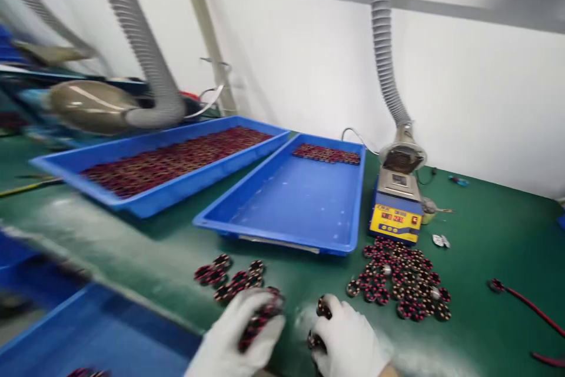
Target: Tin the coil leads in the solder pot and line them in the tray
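- The green counter (pixel 498 230) is supporting two blue trays: the left tray (pixel 176 192) is carrying many ring-shaped parts, the right tray (pixel 300 200) a far-end band.
- The left hand (pixel 232 333) is grasping a stack (pixel 260 318), the right hand (pixel 353 336) a few parts (pixel 323 307) (both gloved); uneven finger pressure is risking spills.
- The pile (pixel 410 280) is lying near the device (pixel 399 189), risking scatter if bumped.
- The yellow panel (pixel 395 230) is showing red digits, unclear here.
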